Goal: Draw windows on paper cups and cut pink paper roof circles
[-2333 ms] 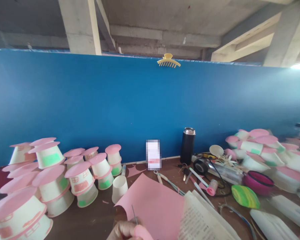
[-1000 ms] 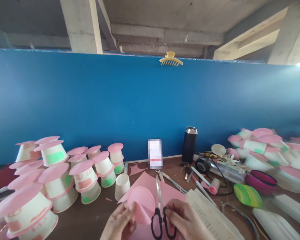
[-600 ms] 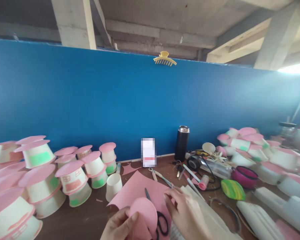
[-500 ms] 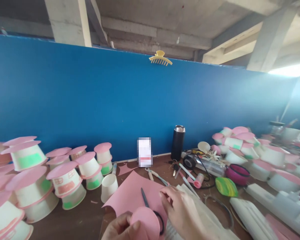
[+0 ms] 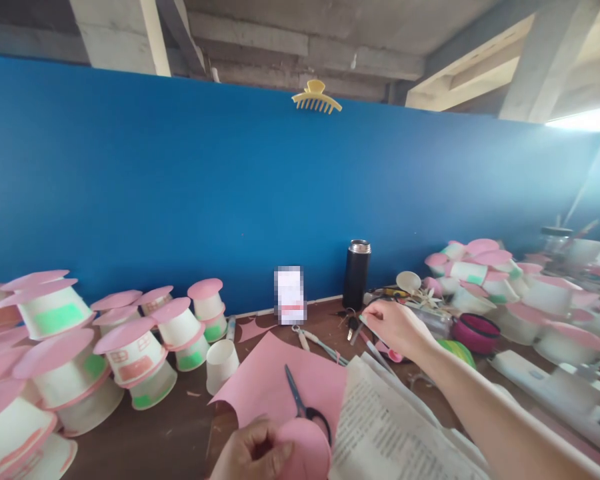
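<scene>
In the head view my left hand (image 5: 257, 448) pinches the left edge of a round pink paper disc (image 5: 303, 448) low in the middle. Behind the disc, black-handled scissors (image 5: 296, 393) lie on a larger pink paper sheet (image 5: 260, 373) with cut-out curves along its edge. Stretched out over the clutter is my right hand (image 5: 393, 327), its fingers closed around a thin white pen-like stick with a teal end (image 5: 363, 319), mostly hidden by the hand. Beside those fingertips are keys (image 5: 351, 328) and a black bottle (image 5: 357, 275).
Paper cups with pink tops (image 5: 130, 347) stand stacked at the left; a single white cup (image 5: 222, 367) is beside the sheet. Printed paper (image 5: 380, 420) lies right of it. More pink-topped cups (image 5: 550, 300) pile up at the right, behind a power strip (image 5: 545, 387).
My right hand has moved forward and right, from beside the scissors to the white stick near the keys. My left hand still holds the disc. The view has tilted slightly downward.
</scene>
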{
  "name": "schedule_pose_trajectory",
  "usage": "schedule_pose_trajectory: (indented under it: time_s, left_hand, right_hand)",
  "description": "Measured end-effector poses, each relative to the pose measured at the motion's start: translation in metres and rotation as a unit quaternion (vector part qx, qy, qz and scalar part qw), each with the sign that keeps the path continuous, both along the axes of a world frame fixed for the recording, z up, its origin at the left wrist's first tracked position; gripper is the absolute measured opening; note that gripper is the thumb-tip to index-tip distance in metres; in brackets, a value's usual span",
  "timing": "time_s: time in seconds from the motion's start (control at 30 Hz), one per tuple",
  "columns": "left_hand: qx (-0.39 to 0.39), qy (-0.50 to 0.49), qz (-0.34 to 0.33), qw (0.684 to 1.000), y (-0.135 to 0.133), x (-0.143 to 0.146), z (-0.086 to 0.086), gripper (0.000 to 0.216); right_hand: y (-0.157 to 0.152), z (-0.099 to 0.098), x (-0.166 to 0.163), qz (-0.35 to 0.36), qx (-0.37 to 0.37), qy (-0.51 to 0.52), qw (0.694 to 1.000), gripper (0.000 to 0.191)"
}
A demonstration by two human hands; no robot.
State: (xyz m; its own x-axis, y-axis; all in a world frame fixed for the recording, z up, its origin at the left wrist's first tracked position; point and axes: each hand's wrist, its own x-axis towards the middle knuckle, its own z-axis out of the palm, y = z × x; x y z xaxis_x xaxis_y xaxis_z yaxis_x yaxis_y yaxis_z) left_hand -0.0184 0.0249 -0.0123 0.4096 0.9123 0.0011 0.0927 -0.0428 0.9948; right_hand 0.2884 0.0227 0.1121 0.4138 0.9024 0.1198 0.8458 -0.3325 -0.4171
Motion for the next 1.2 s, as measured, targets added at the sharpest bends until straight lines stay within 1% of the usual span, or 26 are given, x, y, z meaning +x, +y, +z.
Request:
schedule_pose_trajectory:
  time_s: [0.1, 0.17, 0.23, 0.33, 0.43, 0.77, 0.9, 1.0, 1.1, 1.17, 1.2]
  left_hand:
    - [-0.088, -0.048, 0.008, 0.995, 0.002, -0.002, -0.001, 0.053]
    - [-0.134, -0.078, 0.023, 0.988, 0.004, -0.003, 0.000, 0.056]
    - [-0.158, -0.104, 0.036, 0.981, 0.005, -0.003, 0.002, 0.056]
    - [-0.164, -0.126, 0.041, 0.977, 0.005, -0.002, 0.004, 0.054]
    - [-0.159, -0.128, 0.043, 0.978, 0.004, -0.002, 0.005, 0.054]
    - [-0.155, -0.110, 0.041, 0.981, 0.007, -0.003, 0.000, 0.054]
    - [-0.148, -0.100, 0.036, 0.983, 0.008, -0.003, 0.000, 0.054]
    - [-0.155, -0.107, 0.035, 0.981, 0.007, -0.003, 0.001, 0.055]
    - [-0.170, -0.131, 0.034, 0.976, 0.004, -0.003, 0.002, 0.053]
    - [-0.176, -0.141, 0.035, 0.974, 0.003, -0.003, 0.003, 0.051]
    - [-0.177, -0.145, 0.037, 0.973, 0.002, -0.003, 0.004, 0.050]
  right_hand:
    - [0.007, -0.006, 0.006, -0.001, -0.095, -0.054, 0.994, 0.021]
    - [0.011, -0.013, 0.006, 0.004, -0.137, -0.090, 0.987, 0.026]
    - [0.015, -0.020, 0.003, 0.008, -0.167, -0.122, 0.978, 0.029]
    - [0.019, -0.027, -0.002, 0.011, -0.201, -0.156, 0.967, 0.031]
    - [0.022, -0.030, -0.004, 0.009, -0.222, -0.174, 0.959, 0.032]
    - [0.025, -0.036, 0.001, -0.006, -0.236, -0.180, 0.955, 0.031]
    - [0.024, -0.032, 0.004, -0.021, -0.220, -0.167, 0.961, 0.030]
    - [0.020, -0.019, 0.004, -0.030, -0.179, -0.153, 0.971, 0.027]
    - [0.014, 0.001, 0.000, -0.034, -0.099, -0.131, 0.986, 0.019]
    - [0.008, 0.015, -0.007, -0.031, -0.016, -0.113, 0.993, 0.014]
    - [0.004, 0.022, -0.012, -0.030, 0.031, -0.105, 0.994, 0.015]
